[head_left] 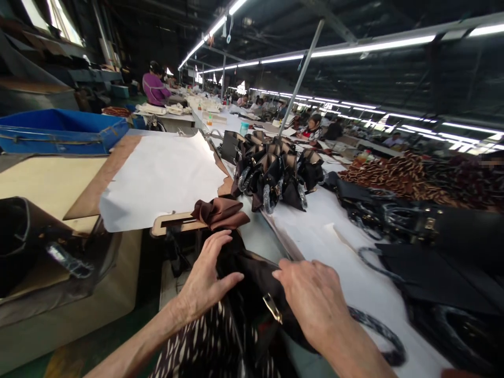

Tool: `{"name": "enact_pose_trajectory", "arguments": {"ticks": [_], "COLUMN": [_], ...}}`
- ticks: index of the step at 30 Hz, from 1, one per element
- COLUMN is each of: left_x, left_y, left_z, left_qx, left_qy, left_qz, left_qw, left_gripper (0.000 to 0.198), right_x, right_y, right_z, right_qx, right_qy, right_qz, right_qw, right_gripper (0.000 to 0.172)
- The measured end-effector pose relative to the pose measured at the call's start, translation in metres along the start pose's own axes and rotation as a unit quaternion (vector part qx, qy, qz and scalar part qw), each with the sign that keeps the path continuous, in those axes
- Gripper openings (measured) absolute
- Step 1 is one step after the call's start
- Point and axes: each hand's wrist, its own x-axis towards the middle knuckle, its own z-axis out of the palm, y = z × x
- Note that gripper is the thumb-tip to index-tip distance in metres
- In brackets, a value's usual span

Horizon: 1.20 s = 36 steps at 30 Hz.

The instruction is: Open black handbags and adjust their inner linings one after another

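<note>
A black handbag lies in front of me with its opening edge up. A gold-coloured metal fitting shows on it, and a wrapped handle loops out at the right. My left hand is at the bag's left part, fingers stretched out and thumb apart. My right hand is closed over the bag's right edge, its fingertips partly hidden. Just beyond my left hand, crumpled brown lining cloth lies by a slotted wooden board.
Several black bags stand on the paper-covered bench ahead. More black bags lie at the right, before a heap of brown pieces. White paper covers a table at the left, near a blue tub. Other people sit farther off.
</note>
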Motion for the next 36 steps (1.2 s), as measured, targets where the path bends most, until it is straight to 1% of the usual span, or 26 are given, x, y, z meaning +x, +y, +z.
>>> {"name": "enact_pose_trajectory", "arguments": {"ticks": [1, 3, 4, 5, 7, 8, 10, 11, 12, 13, 15, 16, 17, 19, 20, 21, 22, 24, 25, 27, 28, 31, 32, 34, 36], "left_x": [0.001, 0.002, 0.002, 0.003, 0.006, 0.010, 0.021, 0.028, 0.036, 0.042, 0.052, 0.053, 0.052, 0.043, 0.037, 0.031, 0.025, 0.020, 0.019, 0.023, 0.025, 0.032, 0.033, 0.033, 0.033], "left_y": [0.003, 0.010, 0.014, 0.018, 0.023, 0.023, 0.019, 0.016, 0.012, 0.007, 0.001, -0.001, -0.002, -0.002, -0.001, 0.001, 0.003, 0.010, 0.015, 0.027, 0.033, 0.046, 0.048, 0.050, 0.048], "left_z": [0.001, 0.009, 0.015, 0.022, 0.036, 0.040, 0.042, 0.039, 0.033, 0.025, 0.007, 0.000, -0.007, -0.013, -0.014, -0.013, -0.011, -0.006, -0.004, 0.000, 0.002, 0.008, 0.011, 0.018, 0.024], "left_qx": [-0.018, -0.058, -0.070, -0.074, -0.068, -0.067, -0.085, -0.100, -0.113, -0.129, -0.145, -0.149, -0.152, -0.162, -0.166, -0.163, -0.148, -0.086, -0.053, -0.024, -0.031, -0.075, -0.082, -0.084, -0.089], "left_qy": [-0.010, -0.038, -0.049, -0.054, -0.046, -0.042, -0.050, -0.066, -0.090, -0.128, -0.213, -0.262, -0.310, -0.384, -0.408, -0.418, -0.414, -0.371, -0.344, -0.312, -0.311, -0.326, -0.328, -0.329, -0.315], "left_qz": [-0.038, -0.124, -0.156, -0.175, -0.187, -0.188, -0.180, -0.175, -0.170, -0.167, -0.170, -0.172, -0.172, -0.171, -0.170, -0.163, -0.149, -0.106, -0.083, -0.048, -0.035, 0.015, 0.022, 0.008, -0.013], "left_qw": [0.999, 0.990, 0.984, 0.980, 0.979, 0.979, 0.979, 0.977, 0.975, 0.969, 0.951, 0.938, 0.923, 0.893, 0.882, 0.879, 0.886, 0.919, 0.934, 0.949, 0.949, 0.942, 0.941, 0.941, 0.945], "left_gripper": [0.059, 0.074, 0.083, 0.091, 0.103, 0.104, 0.098, 0.093, 0.088, 0.081, 0.061, 0.055, 0.051, 0.051, 0.052, 0.051, 0.051, 0.054, 0.056, 0.056, 0.052, 0.029, 0.023, 0.016, 0.008], "right_x": [-0.001, -0.003, -0.004, -0.005, -0.008, -0.010, -0.015, -0.019, -0.022, -0.025, -0.032, -0.036, -0.039, -0.046, -0.049, -0.052, -0.055, -0.059, -0.060, -0.061, -0.061, -0.060, -0.061, -0.063, -0.066], "right_y": [0.003, 0.009, 0.010, 0.011, 0.011, 0.011, 0.011, 0.011, 0.012, 0.013, 0.018, 0.022, 0.025, 0.032, 0.034, 0.036, 0.037, 0.038, 0.038, 0.039, 0.040, 0.047, 0.049, 0.053, 0.054], "right_z": [-0.007, -0.015, -0.017, -0.018, -0.021, -0.023, -0.031, -0.035, -0.039, -0.043, -0.046, -0.044, -0.040, -0.027, -0.019, -0.011, -0.004, 0.004, 0.005, 0.002, 0.000, -0.006, -0.007, -0.009, -0.009], "right_qx": [-0.017, -0.041, -0.049, -0.054, -0.058, -0.057, -0.049, -0.042, -0.032, -0.021, 0.016, 0.045, 0.079, 0.147, 0.174, 0.195, 0.211, 0.236, 0.245, 0.249, 0.247, 0.231, 0.228, 0.227, 0.232], "right_qy": [0.011, 0.015, 0.016, 0.017, 0.024, 0.025, 0.009, -0.008, -0.030, -0.052, -0.086, -0.097, -0.106, -0.119, -0.126, -0.133, -0.138, -0.146, -0.148, -0.148, -0.146, -0.135, -0.132, -0.130, -0.132], "right_qz": [0.005, 0.007, 0.005, 0.002, 0.002, 0.002, 0.007, 0.011, 0.018, 0.027, 0.049, 0.058, 0.067, 0.081, 0.086, 0.090, 0.092, 0.087, 0.084, 0.087, 0.090, 0.102, 0.104, 0.110, 0.116], "right_qw": [1.000, 0.999, 0.999, 0.998, 0.998, 0.998, 0.999, 0.999, 0.999, 0.998, 0.995, 0.993, 0.989, 0.979, 0.973, 0.968, 0.963, 0.957, 0.955, 0.953, 0.954, 0.958, 0.959, 0.959, 0.957], "right_gripper": [0.023, 0.023, 0.022, 0.021, 0.019, 0.019, 0.019, 0.019, 0.020, 0.022, 0.025, 0.027, 0.028, 0.030, 0.031, 0.031, 0.031, 0.031, 0.032, 0.032, 0.033, 0.033, 0.033, 0.032, 0.031]}}
